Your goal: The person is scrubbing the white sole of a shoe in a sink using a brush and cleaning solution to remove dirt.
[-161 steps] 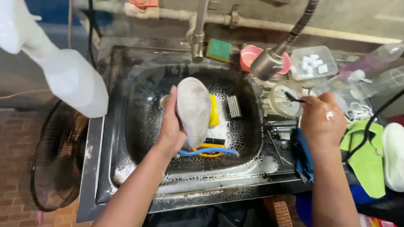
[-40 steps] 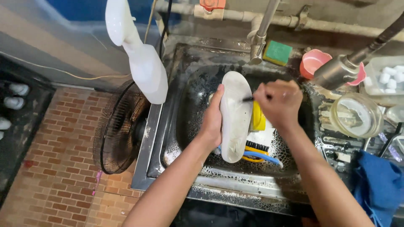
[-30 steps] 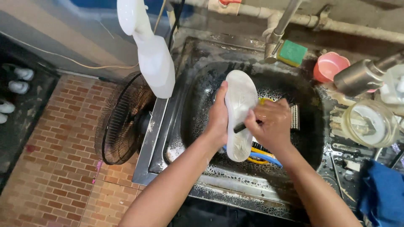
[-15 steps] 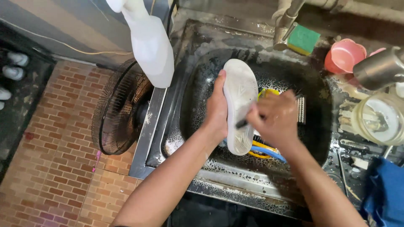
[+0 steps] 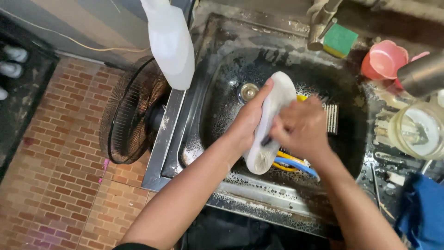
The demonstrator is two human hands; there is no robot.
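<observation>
Shoe (image 5: pixel 273 120), white and soapy, is being held sole-up over the middle of a dark metal sink (image 5: pixel 217 69), with its toe pointing toward twelve o'clock and its heel toward six. The left hand (image 5: pixel 247 122) is wrapping around the shoe's side from nine o'clock, fingers curled closed along its edge. The right hand (image 5: pixel 300 132) is pressing in from three o'clock, fingers bunched tight around a small dark brush (image 5: pixel 266 141) whose tip is touching the sole; the rest of the tool is hidden inside the fist.

Suds are coating the basin and the rim, so the grip is looking slippery; a hard stroke could be twisting the shoe out of the left hand and dropping it onto the yellow and blue items (image 5: pixel 296 164) lying beneath it near five o'clock. The brush could also be skidding off the curved sole and flicking dirty foam toward the glass jar (image 5: pixel 416 132) at three o'clock or the floor fan (image 5: pixel 132 115) standing just beside the sink at nine o'clock, where water is unwelcome.
</observation>
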